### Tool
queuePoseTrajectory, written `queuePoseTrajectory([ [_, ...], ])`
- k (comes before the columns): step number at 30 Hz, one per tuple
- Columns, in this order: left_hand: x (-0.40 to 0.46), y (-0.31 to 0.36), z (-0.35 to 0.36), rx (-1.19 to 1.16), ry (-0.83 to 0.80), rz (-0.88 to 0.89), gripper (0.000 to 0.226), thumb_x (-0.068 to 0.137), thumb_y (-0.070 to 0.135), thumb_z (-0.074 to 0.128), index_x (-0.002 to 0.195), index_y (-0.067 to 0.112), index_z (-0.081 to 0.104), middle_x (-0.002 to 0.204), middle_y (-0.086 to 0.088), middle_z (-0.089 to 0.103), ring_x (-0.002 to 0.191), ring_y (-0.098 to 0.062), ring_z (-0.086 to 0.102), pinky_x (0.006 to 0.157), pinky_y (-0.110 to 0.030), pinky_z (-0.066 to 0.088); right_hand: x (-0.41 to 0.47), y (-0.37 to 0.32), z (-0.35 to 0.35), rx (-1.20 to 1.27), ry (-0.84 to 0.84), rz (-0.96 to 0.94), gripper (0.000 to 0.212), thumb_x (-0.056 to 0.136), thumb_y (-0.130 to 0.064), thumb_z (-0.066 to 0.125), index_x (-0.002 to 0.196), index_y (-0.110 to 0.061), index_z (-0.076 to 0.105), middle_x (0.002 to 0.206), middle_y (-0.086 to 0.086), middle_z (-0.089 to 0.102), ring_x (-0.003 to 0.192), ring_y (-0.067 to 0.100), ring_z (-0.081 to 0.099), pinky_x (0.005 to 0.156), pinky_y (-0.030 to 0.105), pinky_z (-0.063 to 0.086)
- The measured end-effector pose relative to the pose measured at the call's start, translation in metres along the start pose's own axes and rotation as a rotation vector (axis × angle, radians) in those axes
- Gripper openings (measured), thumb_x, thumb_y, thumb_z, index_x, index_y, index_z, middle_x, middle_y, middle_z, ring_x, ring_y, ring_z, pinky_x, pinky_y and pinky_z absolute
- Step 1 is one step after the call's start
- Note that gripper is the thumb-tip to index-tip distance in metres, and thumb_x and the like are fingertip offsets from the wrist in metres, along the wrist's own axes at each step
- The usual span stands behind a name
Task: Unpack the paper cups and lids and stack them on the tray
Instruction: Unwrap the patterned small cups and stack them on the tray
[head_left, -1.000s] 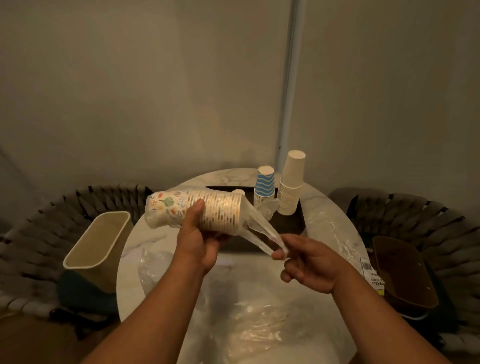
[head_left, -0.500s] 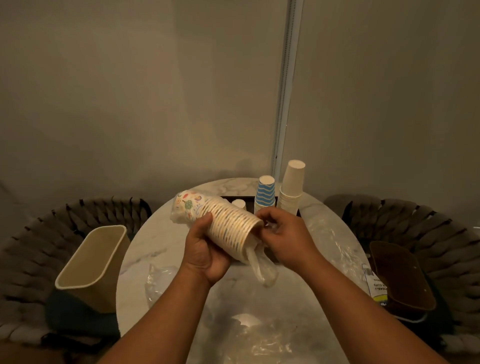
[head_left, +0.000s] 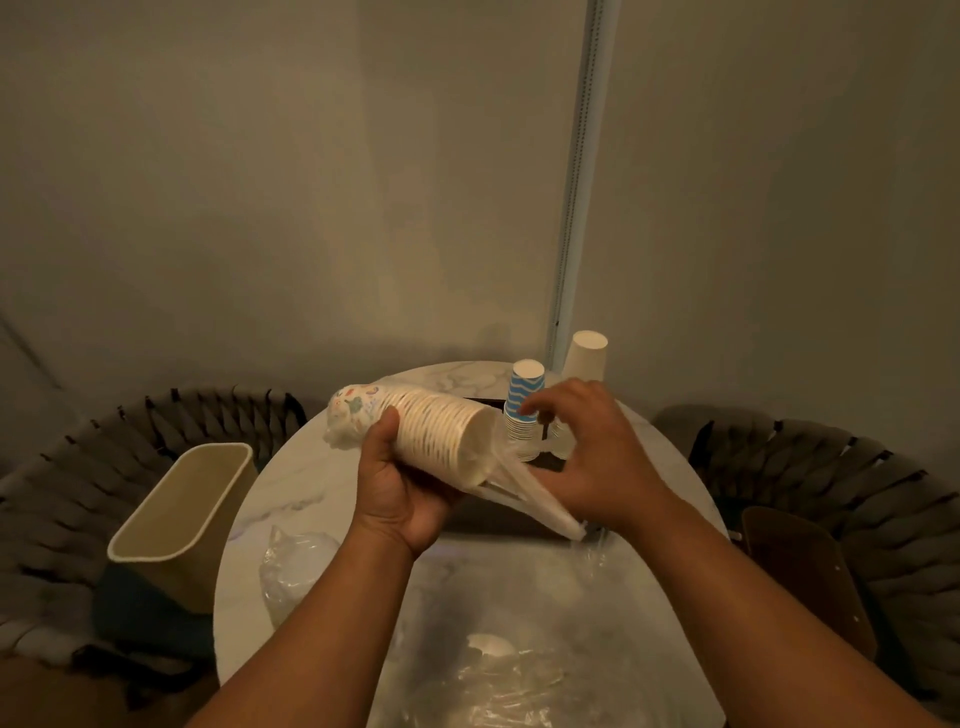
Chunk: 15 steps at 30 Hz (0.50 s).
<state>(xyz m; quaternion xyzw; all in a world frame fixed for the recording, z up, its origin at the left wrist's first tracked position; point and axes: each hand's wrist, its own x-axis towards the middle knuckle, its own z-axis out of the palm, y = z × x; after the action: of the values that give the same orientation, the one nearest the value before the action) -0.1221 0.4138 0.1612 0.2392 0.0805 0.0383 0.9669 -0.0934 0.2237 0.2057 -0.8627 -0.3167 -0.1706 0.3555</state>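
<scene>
Scene: A person stands over a round white marble-topped table (head_left: 311, 499) in dim light, unpacking party supplies.
Left hand: The left hand (head_left: 402, 483) grips a nested sleeve of floral-printed paper cups (head_left: 431, 434), held on its side above the table, open mouths toward the right.
Right hand: The right hand (head_left: 587, 462) pulls the clear plastic wrapper (head_left: 535, 499) taut off the sleeve's open end; the upper fingers (head_left: 540, 405) are spread, and exactly where it pinches the film cannot be told.
Change: Half a second ago the right hand was bunched against the sleeve's mouth with the film hanging slack; now it has drawn away down-right and the film stretches out.
Meaning: The wrapper appears to be sliding off, though it still caps the far, closed end of the cups.
Tray: On the dark rectangular tray (head_left: 498, 514) behind the hands stand a blue wave-striped cup stack (head_left: 524, 410) and a plain white cup stack (head_left: 587, 356).
Elsewhere: Crumpled clear plastic (head_left: 296, 566) lies on the table; a beige waste bin (head_left: 182, 519) stands to the left.
Remaining: The floral cups are not yet on the tray.
</scene>
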Motion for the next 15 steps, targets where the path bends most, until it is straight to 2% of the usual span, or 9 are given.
queuePoseTrajectory([
  [2, -0.002, -0.002, 0.002, 0.023, -0.012, -0.025, 0.109, 0.034, 0.041, 0.093, 0.132, 0.013, 0.054, 0.112, -0.018, 0.067, 0.099, -0.035, 0.068, 0.085, -0.055, 0.054, 0.005, -0.004, 0.007, -0.077, -0.057, 0.04, 0.062, 0.063, -0.055, 0.074, 0.117, -0.03, 0.057, 0.106, -0.016, 0.048, 0.1, 0.008, 0.041, 0.088, 0.024, 0.032],
  [4, -0.003, -0.003, 0.003, 0.042, -0.048, -0.037, 0.099, 0.04, 0.042, 0.091, 0.127, 0.007, 0.06, 0.111, -0.019, 0.067, 0.098, -0.034, 0.068, 0.083, -0.05, 0.056, 0.008, -0.008, 0.019, -0.171, -0.051, 0.061, 0.063, 0.065, -0.054, 0.073, 0.119, -0.029, 0.057, 0.11, -0.01, 0.053, 0.101, 0.014, 0.045, 0.089, 0.029, 0.035],
  [7, -0.011, 0.002, 0.009, 0.095, -0.062, -0.025, 0.056, 0.058, 0.046, 0.079, 0.096, 0.005, 0.077, 0.095, -0.018, 0.072, 0.084, -0.031, 0.072, 0.073, -0.044, 0.059, 0.008, -0.015, 0.031, -0.061, -0.056, 0.085, 0.039, 0.07, -0.043, 0.074, 0.105, -0.03, 0.064, 0.101, -0.012, 0.06, 0.091, 0.008, 0.05, 0.08, 0.026, 0.041],
  [9, -0.015, 0.004, 0.011, 0.133, -0.019, -0.016, 0.045, 0.078, 0.044, 0.057, 0.094, 0.006, 0.075, 0.09, -0.017, 0.073, 0.08, -0.029, 0.072, 0.077, -0.043, 0.057, 0.008, -0.018, 0.036, 0.021, -0.043, 0.121, 0.023, 0.077, -0.03, 0.072, 0.099, -0.029, 0.066, 0.096, -0.013, 0.063, 0.087, 0.005, 0.053, 0.075, 0.027, 0.046],
  [10, -0.017, 0.005, 0.012, 0.145, -0.002, -0.02, 0.044, 0.082, 0.042, 0.053, 0.097, 0.006, 0.073, 0.092, -0.017, 0.072, 0.082, -0.03, 0.072, 0.08, -0.044, 0.055, 0.008, -0.019, 0.039, -0.012, -0.01, 0.13, 0.018, 0.08, -0.026, 0.069, 0.097, -0.028, 0.066, 0.094, -0.012, 0.064, 0.086, 0.007, 0.055, 0.073, 0.028, 0.048],
  [12, -0.022, 0.003, 0.014, 0.159, 0.016, -0.035, 0.051, 0.077, 0.041, 0.064, 0.111, 0.004, 0.069, 0.105, -0.02, 0.07, 0.093, -0.033, 0.07, 0.084, -0.047, 0.054, 0.009, -0.021, 0.046, -0.097, 0.077, 0.128, 0.012, 0.081, -0.02, 0.065, 0.092, -0.025, 0.067, 0.089, -0.007, 0.067, 0.083, 0.014, 0.059, 0.069, 0.034, 0.05],
  [14, -0.023, -0.001, 0.014, 0.151, 0.049, -0.036, 0.083, 0.06, 0.04, 0.082, 0.131, 0.005, 0.056, 0.121, -0.023, 0.065, 0.107, -0.036, 0.066, 0.085, -0.05, 0.054, 0.009, -0.021, 0.051, -0.101, 0.146, 0.116, 0.01, 0.081, -0.014, 0.064, 0.087, -0.021, 0.068, 0.082, -0.003, 0.068, 0.077, 0.019, 0.062, 0.064, 0.039, 0.051],
  [15, -0.024, -0.002, 0.015, 0.135, 0.057, -0.032, 0.091, 0.057, 0.041, 0.083, 0.135, 0.005, 0.052, 0.126, -0.024, 0.062, 0.112, -0.037, 0.063, 0.086, -0.051, 0.054, 0.009, -0.02, 0.053, -0.09, 0.176, 0.112, 0.01, 0.08, -0.013, 0.066, 0.086, -0.021, 0.069, 0.08, -0.002, 0.068, 0.075, 0.019, 0.062, 0.063, 0.039, 0.052],
])
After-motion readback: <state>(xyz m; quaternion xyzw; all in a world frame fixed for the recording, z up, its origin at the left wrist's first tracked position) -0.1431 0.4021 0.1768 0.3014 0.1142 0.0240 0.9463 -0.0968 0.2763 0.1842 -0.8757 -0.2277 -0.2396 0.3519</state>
